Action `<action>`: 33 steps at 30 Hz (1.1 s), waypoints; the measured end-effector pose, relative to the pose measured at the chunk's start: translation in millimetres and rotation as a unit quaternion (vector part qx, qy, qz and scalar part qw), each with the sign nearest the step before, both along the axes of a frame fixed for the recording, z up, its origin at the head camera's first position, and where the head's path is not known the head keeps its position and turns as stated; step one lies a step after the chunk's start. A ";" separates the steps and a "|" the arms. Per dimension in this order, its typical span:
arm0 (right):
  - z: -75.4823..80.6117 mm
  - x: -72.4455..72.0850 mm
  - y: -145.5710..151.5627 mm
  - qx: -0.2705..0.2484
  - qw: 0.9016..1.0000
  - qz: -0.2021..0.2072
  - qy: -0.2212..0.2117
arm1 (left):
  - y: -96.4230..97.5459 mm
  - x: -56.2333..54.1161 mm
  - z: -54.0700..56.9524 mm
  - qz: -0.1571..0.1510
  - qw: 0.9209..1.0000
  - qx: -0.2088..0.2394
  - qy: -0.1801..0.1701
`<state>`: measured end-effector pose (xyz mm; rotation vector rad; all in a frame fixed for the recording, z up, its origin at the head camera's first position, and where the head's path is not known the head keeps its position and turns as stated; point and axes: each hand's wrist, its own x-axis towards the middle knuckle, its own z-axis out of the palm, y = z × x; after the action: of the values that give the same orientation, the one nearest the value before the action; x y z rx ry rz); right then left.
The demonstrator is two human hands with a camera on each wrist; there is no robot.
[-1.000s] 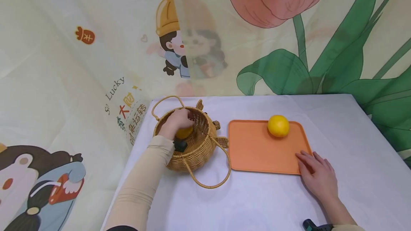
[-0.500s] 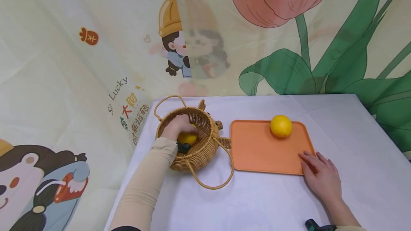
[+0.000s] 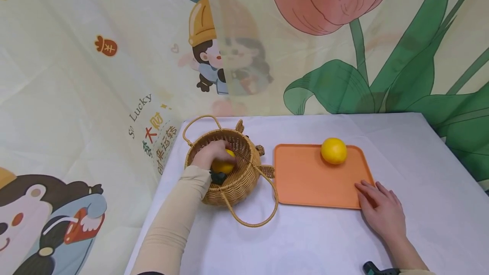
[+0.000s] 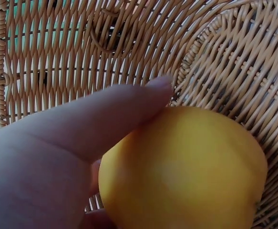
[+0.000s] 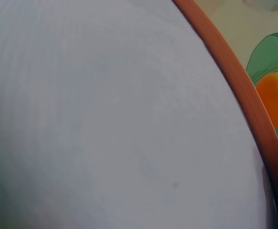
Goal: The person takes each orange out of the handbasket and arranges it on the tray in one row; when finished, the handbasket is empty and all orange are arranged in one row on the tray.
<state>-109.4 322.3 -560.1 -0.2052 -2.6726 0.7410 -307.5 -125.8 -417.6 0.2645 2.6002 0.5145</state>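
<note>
My left hand (image 3: 212, 152) reaches down inside a wicker basket (image 3: 238, 186) at the left of the table. It grips a round yellow fruit (image 4: 191, 167); in the left wrist view the thumb lies along the top of the fruit, and the other fingers are mostly hidden behind it. To the right of the basket lies an orange tray (image 3: 302, 181) with a second round yellow fruit (image 3: 334, 151) near its back edge. Relaxed fingers of my right hand (image 3: 383, 213) rest at the tray's right edge, close to its front corner.
A looped basket handle (image 3: 252, 225) hangs out onto the white tablecloth (image 3: 298, 241) in front, and another handle (image 3: 204, 116) stands up at the back. Leaf-like wicker pieces (image 3: 267, 170) stick out from the basket toward the tray. A printed cloth backdrop (image 3: 324, 75) closes off the rear.
In the basket, my left hand has come slightly toward me and settled around the fruit, which shows more plainly under it. The right hand and the tray have stayed in place.
</note>
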 end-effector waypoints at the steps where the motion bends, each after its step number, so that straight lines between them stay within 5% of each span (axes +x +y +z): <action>1: 0.1 0.1 -0.2 -0.001 1.000 0.000 0.000 | -0.3 0.2 -0.3 -0.007 1.000 0.000 -0.007; 6: 0.5 0.6 -0.8 -0.002 1.000 -0.002 -0.003 | 0.1 -0.2 -2.0 -0.031 0.998 0.009 -0.053; 13: -0.9 1.1 -3.0 -0.003 1.000 -0.007 -0.014 | 1.1 4.6 -2.6 0.000 0.997 0.020 -0.078; 28: -1.6 0.8 -2.0 -0.004 1.000 -0.003 -0.005 | 2.6 1.5 -5.4 0.016 0.997 0.052 0.061; 33: -0.3 0.7 -1.9 -0.004 1.000 0.000 -0.002 | 2.0 -0.3 -7.1 0.008 0.996 0.050 0.072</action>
<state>-108.8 320.4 -560.4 -0.2097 -2.6740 0.7507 -307.9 -123.8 -424.6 0.3258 2.7210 0.6554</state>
